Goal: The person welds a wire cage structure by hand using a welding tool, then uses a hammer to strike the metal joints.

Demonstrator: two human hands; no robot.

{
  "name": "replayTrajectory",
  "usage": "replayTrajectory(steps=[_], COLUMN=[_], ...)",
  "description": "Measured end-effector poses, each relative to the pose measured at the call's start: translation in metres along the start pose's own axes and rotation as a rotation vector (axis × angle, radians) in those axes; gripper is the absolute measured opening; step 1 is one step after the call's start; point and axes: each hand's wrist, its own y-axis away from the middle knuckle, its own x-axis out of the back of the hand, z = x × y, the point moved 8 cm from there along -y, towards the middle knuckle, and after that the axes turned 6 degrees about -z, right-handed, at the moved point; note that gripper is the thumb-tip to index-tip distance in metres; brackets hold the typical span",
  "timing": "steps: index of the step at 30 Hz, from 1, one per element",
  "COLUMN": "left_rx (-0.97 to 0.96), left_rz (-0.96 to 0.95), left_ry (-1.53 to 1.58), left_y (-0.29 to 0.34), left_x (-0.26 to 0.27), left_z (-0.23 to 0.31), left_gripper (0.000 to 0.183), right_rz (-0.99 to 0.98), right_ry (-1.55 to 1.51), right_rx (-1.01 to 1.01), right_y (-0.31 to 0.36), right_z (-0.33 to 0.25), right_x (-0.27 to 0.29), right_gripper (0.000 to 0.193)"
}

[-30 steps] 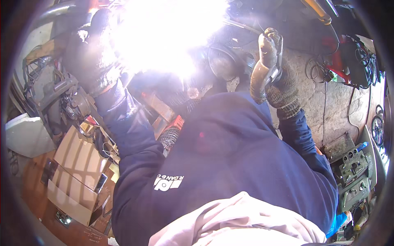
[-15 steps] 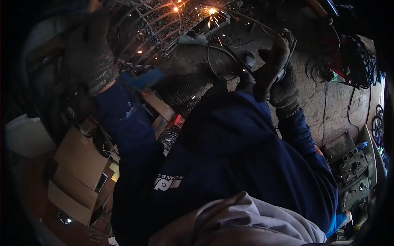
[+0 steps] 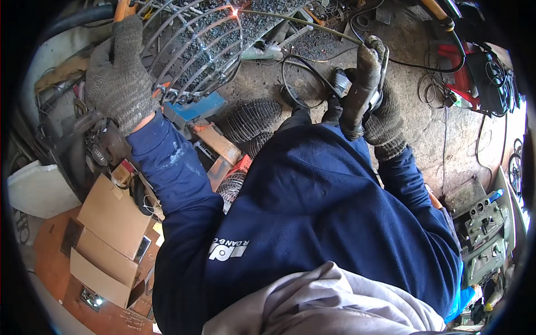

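Observation:
My right hand (image 3: pixel 386 120), in a grey knit glove, is wrapped round a worn welding electrode holder (image 3: pixel 363 84). A long thin welding electrode (image 3: pixel 301 21) runs left from its jaws. The rod's far end meets a glowing orange spot on a curved metal-bar grate (image 3: pixel 207 53). My left hand (image 3: pixel 124 78), gloved too, lies at the grate's left side with fingers stretched forward and thumb apart. Its fingertips touch or nearly touch an orange handle-like piece (image 3: pixel 124 10); I cannot make out a grip on it.
Dark gravel-like bits (image 3: pixel 268 12) lie around the grate. A black cable (image 3: pixel 286 72) loops on the floor ahead of my feet. Coiled wire forms (image 3: pixel 254 120) and a blue metal piece (image 3: pixel 195 108) sit by my left forearm. An open cardboard box (image 3: pixel 106 223) stands at left, grey machinery (image 3: pixel 486 234) at right.
The picture has gone from dark to bright. Flying sparks and a bright flare are gone, leaving one small glow at the grate. Both hands stay nearly in place.

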Motion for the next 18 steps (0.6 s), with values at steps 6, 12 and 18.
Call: replayTrajectory(steps=[6, 12, 18], left_rx=[0.083, -0.173, -0.628], left_rz=[-0.057, -0.058, 0.212], left_ry=[0.094, 0.141, -0.716], left_y=[0.004, -0.013, 0.005], left_x=[-0.004, -0.022, -0.009], left_z=[0.003, -0.07, -0.003], left_gripper=[0.06, 0.043, 0.031], right_rz=[0.0, -0.009, 0.047], right_ry=[-0.031, -0.024, 0.093], right_rx=[-0.019, -0.077, 0.115], right_y=[0.0, -0.003, 0.001], right_z=[0.006, 0.013, -0.009], right_x=[0.0, -0.008, -0.002], right_gripper=[0.075, 0.053, 0.047])
